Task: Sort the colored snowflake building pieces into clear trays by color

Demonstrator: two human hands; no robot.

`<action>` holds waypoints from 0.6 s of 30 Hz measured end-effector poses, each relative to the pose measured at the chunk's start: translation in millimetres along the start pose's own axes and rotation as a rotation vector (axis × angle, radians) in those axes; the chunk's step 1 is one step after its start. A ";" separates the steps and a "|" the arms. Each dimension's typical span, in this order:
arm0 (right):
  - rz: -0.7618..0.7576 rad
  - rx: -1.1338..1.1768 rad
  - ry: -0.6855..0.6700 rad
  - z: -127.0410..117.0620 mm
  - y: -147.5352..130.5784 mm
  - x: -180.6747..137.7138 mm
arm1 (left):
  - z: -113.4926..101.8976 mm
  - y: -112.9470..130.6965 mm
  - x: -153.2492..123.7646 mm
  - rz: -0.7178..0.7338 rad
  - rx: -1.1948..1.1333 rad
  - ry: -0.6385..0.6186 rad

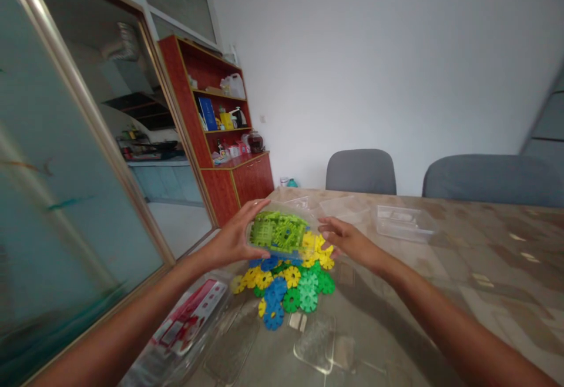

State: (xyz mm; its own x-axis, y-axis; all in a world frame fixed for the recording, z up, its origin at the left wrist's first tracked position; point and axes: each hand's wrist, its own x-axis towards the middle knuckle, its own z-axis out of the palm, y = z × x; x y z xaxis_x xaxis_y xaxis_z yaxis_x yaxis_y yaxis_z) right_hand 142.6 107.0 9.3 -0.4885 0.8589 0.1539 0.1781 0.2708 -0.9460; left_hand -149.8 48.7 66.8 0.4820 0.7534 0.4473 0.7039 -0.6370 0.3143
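The left hand (241, 229) grasps a clear container (284, 253) above the tabletop (484, 269), light-green pieces (282, 229) gathered inside; the right hand (355, 244), fingers loosely parted, is just beside its right end, contact uncertain. As judged here, only the light-green portion is boxed: beneath, yellow, blue and green notched discs (274, 294) lie loose in a heap. Outward are a second clear box (403, 236) at right, a red-printed package (194, 313) at near left, and grey chairs (361, 172) beyond.
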 end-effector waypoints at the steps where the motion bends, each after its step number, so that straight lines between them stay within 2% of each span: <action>1: 0.010 0.031 0.003 6.2 4.5 4.8 | -1.2 -6.4 -1.0 0.014 0.046 0.011; 6: 0.026 0.129 0.040 34.9 25.6 17.5 | 3.2 -31.2 -5.2 0.095 0.318 0.011; 10: 0.037 0.170 0.088 38.8 42.2 17.8 | 14.7 -42.7 -7.2 0.137 0.513 -0.029; 15: 0.039 0.211 0.130 31.6 56.3 12.1 | 28.1 -37.3 -10.1 0.202 0.715 -0.100; 18: 0.036 0.227 0.142 29.4 60.0 7.4 | 32.8 -28.5 -12.0 0.267 0.832 -0.100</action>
State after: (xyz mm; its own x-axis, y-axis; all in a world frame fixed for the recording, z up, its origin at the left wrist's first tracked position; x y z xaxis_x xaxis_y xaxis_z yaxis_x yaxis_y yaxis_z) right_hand 124.6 116.9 -54.8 -0.3579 0.9229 0.1422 -0.0103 0.1483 -0.9889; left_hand -158.5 63.1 24.9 0.7008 0.6319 0.3311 0.6943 -0.4976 -0.5200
